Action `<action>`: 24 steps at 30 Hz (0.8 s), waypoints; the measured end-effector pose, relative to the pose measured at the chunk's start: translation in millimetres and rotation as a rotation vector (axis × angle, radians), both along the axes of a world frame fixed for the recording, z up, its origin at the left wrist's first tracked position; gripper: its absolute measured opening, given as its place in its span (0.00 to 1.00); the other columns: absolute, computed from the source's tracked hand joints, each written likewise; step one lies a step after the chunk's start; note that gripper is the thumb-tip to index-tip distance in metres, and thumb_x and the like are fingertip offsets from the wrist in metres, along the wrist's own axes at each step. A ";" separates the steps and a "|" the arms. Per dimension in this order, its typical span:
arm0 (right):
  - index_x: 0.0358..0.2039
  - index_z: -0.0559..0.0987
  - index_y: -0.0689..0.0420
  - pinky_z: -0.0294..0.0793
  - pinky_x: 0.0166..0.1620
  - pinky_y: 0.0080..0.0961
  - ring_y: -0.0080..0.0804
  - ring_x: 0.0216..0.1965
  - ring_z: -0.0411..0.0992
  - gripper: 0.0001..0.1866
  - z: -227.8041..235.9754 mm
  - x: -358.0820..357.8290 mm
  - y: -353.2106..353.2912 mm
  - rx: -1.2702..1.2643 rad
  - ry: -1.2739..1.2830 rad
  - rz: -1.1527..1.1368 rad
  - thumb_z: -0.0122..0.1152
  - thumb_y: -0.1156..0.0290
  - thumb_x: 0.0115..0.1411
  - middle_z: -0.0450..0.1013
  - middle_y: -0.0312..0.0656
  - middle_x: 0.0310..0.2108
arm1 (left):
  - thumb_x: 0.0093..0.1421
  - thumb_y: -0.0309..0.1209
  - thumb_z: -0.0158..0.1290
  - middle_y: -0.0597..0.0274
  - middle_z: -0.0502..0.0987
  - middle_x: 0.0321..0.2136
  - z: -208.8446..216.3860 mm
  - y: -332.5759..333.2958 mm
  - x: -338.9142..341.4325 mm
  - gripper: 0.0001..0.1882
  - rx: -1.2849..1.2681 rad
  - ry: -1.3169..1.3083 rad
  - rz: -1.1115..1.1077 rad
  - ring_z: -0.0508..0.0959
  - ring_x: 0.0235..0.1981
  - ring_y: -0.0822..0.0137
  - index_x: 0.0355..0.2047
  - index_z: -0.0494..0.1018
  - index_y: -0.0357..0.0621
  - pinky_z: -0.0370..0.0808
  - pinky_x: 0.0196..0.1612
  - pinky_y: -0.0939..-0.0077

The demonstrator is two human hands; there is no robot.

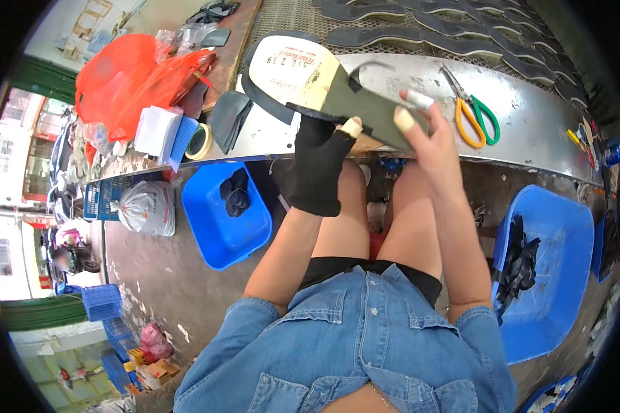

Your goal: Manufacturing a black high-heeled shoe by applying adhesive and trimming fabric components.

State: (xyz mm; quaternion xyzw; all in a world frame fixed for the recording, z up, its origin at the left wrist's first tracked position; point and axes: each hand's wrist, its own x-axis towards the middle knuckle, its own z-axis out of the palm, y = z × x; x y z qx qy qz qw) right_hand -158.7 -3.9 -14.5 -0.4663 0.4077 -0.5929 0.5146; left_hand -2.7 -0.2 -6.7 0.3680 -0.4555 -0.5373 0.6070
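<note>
A shoe insole (372,107) lies slantwise over the metal bench edge, olive green toward my right hand and cream with print toward the far left. A dark grey piece (258,89) borders its cream end. My left hand (317,168), in a black fingerless glove, is closed on the insole's near edge, with its covered thumb tip at the side. My right hand (437,141) grips the green end, its thumb on top and white wrapping on a fingertip. A dark strip (372,67) curls up by the insole's far edge. The fingers underneath are hidden.
Scissors (470,113) with orange and green handles lie right on the bench (530,131). Dark sole pieces (420,36) cover the mesh behind. Dark pads (231,120), a tape roll (199,142) and a red bag (127,86) sit left. Blue tubs (213,237) (554,275) stand below on both sides.
</note>
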 end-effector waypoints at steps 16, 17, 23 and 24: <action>0.38 0.78 0.62 0.71 0.42 0.17 0.20 0.35 0.72 0.11 8.5 -12.5 -1.4 -0.247 -0.101 0.003 0.57 0.84 0.53 0.75 0.36 0.33 | 0.55 0.28 0.55 0.55 0.69 0.48 21.9 4.6 5.8 0.31 0.255 0.100 -0.436 0.71 0.47 0.67 0.57 0.58 0.36 0.71 0.48 0.72; 0.37 0.78 0.62 0.70 0.42 0.16 0.19 0.36 0.72 0.11 8.6 -11.2 -2.3 -0.254 -0.083 -0.059 0.58 0.84 0.52 0.75 0.36 0.33 | 0.55 0.28 0.55 0.55 0.69 0.48 18.7 7.6 3.3 0.31 0.258 0.103 -0.436 0.71 0.47 0.67 0.57 0.58 0.36 0.71 0.48 0.72; 0.36 0.77 0.63 0.69 0.41 0.16 0.19 0.36 0.71 0.10 2.9 1.3 9.8 -0.310 -0.034 -0.225 0.58 0.85 0.52 0.75 0.36 0.33 | 0.53 0.23 0.55 0.54 0.72 0.42 0.1 10.7 -7.5 0.21 0.295 0.247 -0.255 0.75 0.40 0.67 0.47 0.65 0.36 0.75 0.41 0.74; 0.35 0.76 0.63 0.69 0.41 0.15 0.19 0.36 0.71 0.09 2.3 2.9 14.3 -0.342 0.005 -0.279 0.57 0.85 0.53 0.74 0.36 0.34 | 0.54 0.24 0.55 0.55 0.74 0.39 3.7 8.6 -7.3 0.18 0.313 0.195 -0.221 0.76 0.37 0.68 0.45 0.67 0.37 0.75 0.38 0.76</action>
